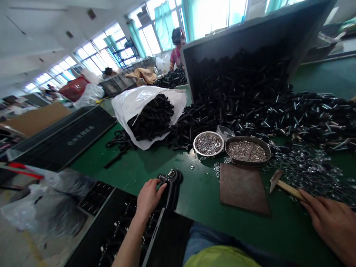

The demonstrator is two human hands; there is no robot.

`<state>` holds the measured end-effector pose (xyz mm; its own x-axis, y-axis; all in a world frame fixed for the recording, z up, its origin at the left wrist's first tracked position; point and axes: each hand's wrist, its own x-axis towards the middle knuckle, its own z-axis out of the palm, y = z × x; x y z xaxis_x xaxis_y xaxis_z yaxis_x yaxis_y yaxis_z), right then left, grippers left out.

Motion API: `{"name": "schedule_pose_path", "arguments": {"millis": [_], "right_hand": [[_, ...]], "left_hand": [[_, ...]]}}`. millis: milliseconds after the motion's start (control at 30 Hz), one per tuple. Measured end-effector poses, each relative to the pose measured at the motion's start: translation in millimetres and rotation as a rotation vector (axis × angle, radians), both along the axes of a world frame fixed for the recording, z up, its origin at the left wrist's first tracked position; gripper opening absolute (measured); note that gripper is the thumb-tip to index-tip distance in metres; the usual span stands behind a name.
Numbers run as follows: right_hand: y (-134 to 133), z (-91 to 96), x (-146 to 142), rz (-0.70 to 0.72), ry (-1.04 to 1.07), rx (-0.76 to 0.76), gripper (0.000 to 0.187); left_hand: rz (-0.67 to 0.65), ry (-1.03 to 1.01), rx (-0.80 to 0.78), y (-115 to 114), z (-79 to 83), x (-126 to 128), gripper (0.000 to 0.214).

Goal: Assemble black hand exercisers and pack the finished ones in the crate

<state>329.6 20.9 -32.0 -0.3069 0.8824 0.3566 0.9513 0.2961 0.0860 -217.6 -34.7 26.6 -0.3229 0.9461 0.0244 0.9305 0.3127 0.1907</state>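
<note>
My right hand, at the right edge of the table, is closed around the wooden handle of a small hammer. The hammer's head points left, beside a flat brown metal plate. On the left, my left hand pinches a curved black handle-shaped part with a bright metal fitting at its upper end. That part lies at the table's near edge, and the fingers hide some of it. Between the plate and the heaps stand a round dish of metal rings and an oval tin of tiny metal pieces.
A tilted grey bin spills black parts across the back. Loose rings and screws lie at right. A white sack of black parts stands left of them. Below my left arm is a crate of black parts. Another person is far back.
</note>
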Motion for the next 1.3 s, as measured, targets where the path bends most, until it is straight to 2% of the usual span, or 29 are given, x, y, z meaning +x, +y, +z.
{"name": "schedule_pose_path", "arguments": {"millis": [67,133,233,333,433,533,633,833,933,1000,1133,1167,1233,1300], "right_hand": [[5.3,2.1,-2.4,0.014,0.037,0.009,0.044],[11.0,5.1,-5.9,0.024,0.079,0.014,0.042],[18.3,9.1,-12.4,0.057,0.141,0.037,0.038],[22.7,9.3,-17.5,0.129,0.198,0.068,0.034],[24.2,3.9,-16.8,0.169,0.229,0.113,0.032],[23.7,-3.1,-10.3,0.171,0.242,0.146,0.028],[21.6,-5.5,-3.6,0.157,0.231,0.141,0.029],[24.1,11.2,-8.1,0.078,0.248,0.025,0.026],[38.8,26.0,-12.5,0.043,0.304,-0.058,0.026],[56.1,36.5,-12.5,0.032,0.356,-0.084,0.026],[107.1,55.1,-10.0,-0.059,0.433,-0.157,0.028],[122.1,58.2,-10.5,-0.105,0.438,-0.205,0.029],[152.7,61.5,-14.4,-0.159,0.442,-0.248,0.03],[181.6,61.0,-21.2,-0.193,0.452,-0.291,0.028]], "left_hand": [[-0.011,0.004,0.085,22.4,8.3,8.4,0.033],[-0.102,-0.017,0.187,59.1,19.7,24.0,0.032],[-0.254,-0.055,0.259,133.3,35.1,53.5,0.026],[-0.297,-0.036,0.261,211.5,43.8,83.2,0.022],[-0.318,-0.027,0.257,275.6,46.7,108.4,0.022],[-0.309,-0.024,0.226,319.8,45.1,126.8,0.029],[-0.293,-0.036,0.163,347.6,40.6,138.0,0.036],[-0.288,-0.112,0.026,374.1,37.6,138.8,0.033],[-0.305,-0.18,0.001,375.3,40.1,135.3,0.037],[-0.303,-0.224,0.046,370.2,43.3,135.5,0.038],[-0.241,-0.338,0.265,342.2,58.0,141.9,0.039],[-0.224,-0.446,0.35,330.6,63.6,143.6,0.04],[-0.204,-0.799,0.507,301.4,75.4,145.6,0.041],[-0.195,-1.184,0.558,265.5,85.4,144.4,0.044]]}}
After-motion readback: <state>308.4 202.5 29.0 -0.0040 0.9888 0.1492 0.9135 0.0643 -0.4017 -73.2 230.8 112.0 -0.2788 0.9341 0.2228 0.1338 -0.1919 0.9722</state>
